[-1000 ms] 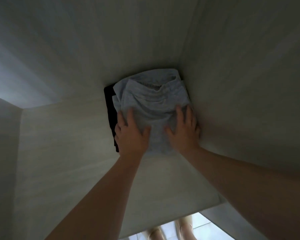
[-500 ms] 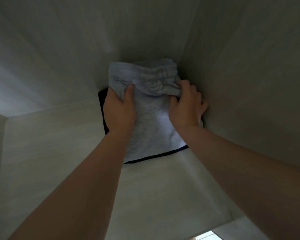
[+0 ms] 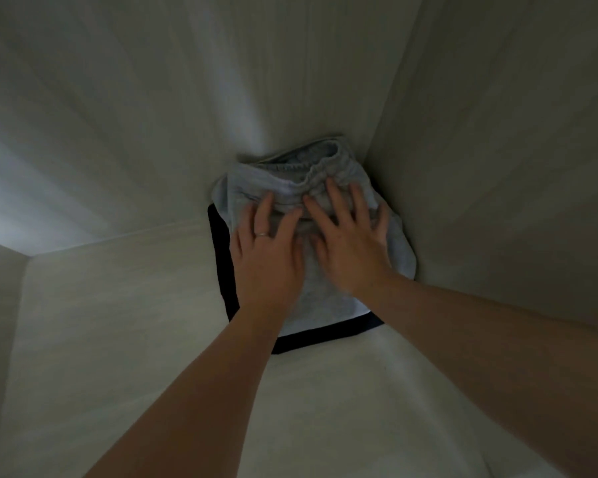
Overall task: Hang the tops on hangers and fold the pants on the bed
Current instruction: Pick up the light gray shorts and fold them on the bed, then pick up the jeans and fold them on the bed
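Pressing folded grey pants (image 3: 283,174) into the corner of the shelf (image 3: 145,322).
Left hand (image 3: 266,257) and right hand (image 3: 349,246) lie flat, fingers straight, probably to settle them neatly.

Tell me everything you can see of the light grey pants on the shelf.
The grey pants are folded into a compact bundle of soft, fleecy-looking knit. Their gathered elastic waistband is at the far end, slightly rumpled. They lie on a folded dark garment whose edges show at the left and near sides. The stack sits on a pale shelf, tucked into the back corner close against the right wall. The left hand and right hand press flat on top, fingers spread.
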Motion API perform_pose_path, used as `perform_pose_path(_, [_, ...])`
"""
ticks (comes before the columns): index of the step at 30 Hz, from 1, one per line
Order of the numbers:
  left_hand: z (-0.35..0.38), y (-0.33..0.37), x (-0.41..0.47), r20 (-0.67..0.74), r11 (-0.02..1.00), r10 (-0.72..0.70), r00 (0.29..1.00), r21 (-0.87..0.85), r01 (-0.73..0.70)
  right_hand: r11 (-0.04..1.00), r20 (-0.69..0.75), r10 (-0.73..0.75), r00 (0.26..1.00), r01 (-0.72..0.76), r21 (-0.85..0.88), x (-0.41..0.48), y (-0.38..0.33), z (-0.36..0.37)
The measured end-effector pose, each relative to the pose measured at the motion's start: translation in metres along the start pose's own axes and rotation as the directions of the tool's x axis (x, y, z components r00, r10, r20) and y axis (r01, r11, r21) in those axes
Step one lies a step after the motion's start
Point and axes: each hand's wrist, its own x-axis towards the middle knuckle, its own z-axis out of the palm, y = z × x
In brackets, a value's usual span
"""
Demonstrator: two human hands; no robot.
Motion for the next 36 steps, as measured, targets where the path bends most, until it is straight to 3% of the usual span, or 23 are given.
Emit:
perform_pose_path(4, [0.027, -0.026, 0.017, 0.155, 0.987, -0.005, 0.988, 0.158, -0.019, 0.999, 0.074, 0.006, 0.997, -0.004, -0.031, 0.018, 0.020, 0.026])
perform_pose_path(6, [0.041, -0.036, 0.018, 0.195, 0.989, -0.010, 0.981, 0.144, -0.019, 1.000, 0.085, 0.009, 0.996, -0.009, 0.006, 0.020, 0.024, 0.040])
perform_pose_path(11, [0.059, -0.046, 0.022, 0.124, 0.995, 0.009, 0.992, 0.099, -0.022, 0.998, 0.059, -0.002, 0.998, -0.002, 0.063, 0.025, 0.022, 0.063])
perform_pose_path(14, [0.054, -0.046, 0.029, 0.232, 0.994, -0.017, 0.973, 0.106, -0.008, 0.997, 0.206, -0.006, 0.979, -0.008, 0.071, 0.036, 0.027, 0.055])
perform_pose_path(18, [0.029, -0.044, 0.039, 0.429, 0.999, -0.034, 0.903, 0.032, 0.022, 0.998, 0.446, -0.023, 0.895, -0.003, 0.057, 0.045, 0.031, 0.024])
perform_pose_path(23, [-0.004, -0.035, -0.051, 0.511, 0.989, -0.151, 0.846, 0.080, 0.128, 0.997, 0.530, 0.002, 0.848, -0.043, 0.064, -0.005, 0.010, -0.015])
perform_pose_path(26, [-0.029, -0.016, -0.126, 0.540, 0.948, -0.258, 0.801, -0.020, 0.318, 0.985, 0.584, -0.003, 0.812, -0.099, 0.143, -0.064, -0.005, -0.037])
perform_pose_path(28, [-0.052, -0.003, -0.162, 0.525, 0.910, -0.308, 0.793, -0.081, 0.407, 0.988, 0.553, -0.028, 0.833, -0.061, 0.143, -0.105, -0.018, -0.057])
perform_pose_path(31, [-0.095, 0.009, -0.208, 0.386, 0.854, -0.416, 0.824, -0.145, 0.499, 0.989, 0.470, -0.078, 0.879, 0.007, 0.149, -0.160, -0.043, -0.089])
perform_pose_path(36, [-0.172, 0.027, -0.275, 0.155, 0.887, -0.436, 0.886, -0.093, 0.453, 0.955, 0.468, -0.189, 0.863, 0.049, 0.294, -0.230, -0.072, -0.141])
